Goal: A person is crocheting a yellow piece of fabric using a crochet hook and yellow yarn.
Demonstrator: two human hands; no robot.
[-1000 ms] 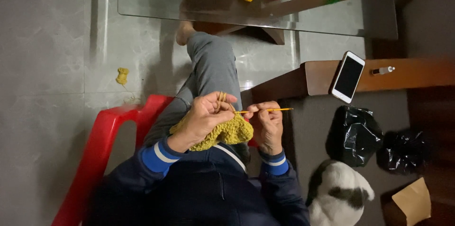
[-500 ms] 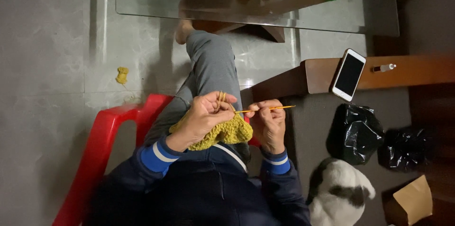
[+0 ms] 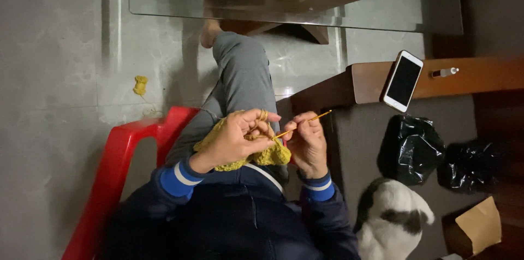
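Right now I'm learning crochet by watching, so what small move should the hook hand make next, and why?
Probably draw the crochet hook back a little through the loop. The right hand pinches the hook with its tip at the edge of the yellow crocheted piece, which the left hand holds, with yarn over a raised finger. The loop itself is too small to see.

Dim indoor light, pale sheen on the floor (image 3: 54, 47) (left side), dark right edge, slightly soft focus.

The yellow hook (image 3: 303, 126) tips up a little more now. The left hand (image 3: 236, 139) may have curled tighter over the yellow knitted piece (image 3: 268, 155).
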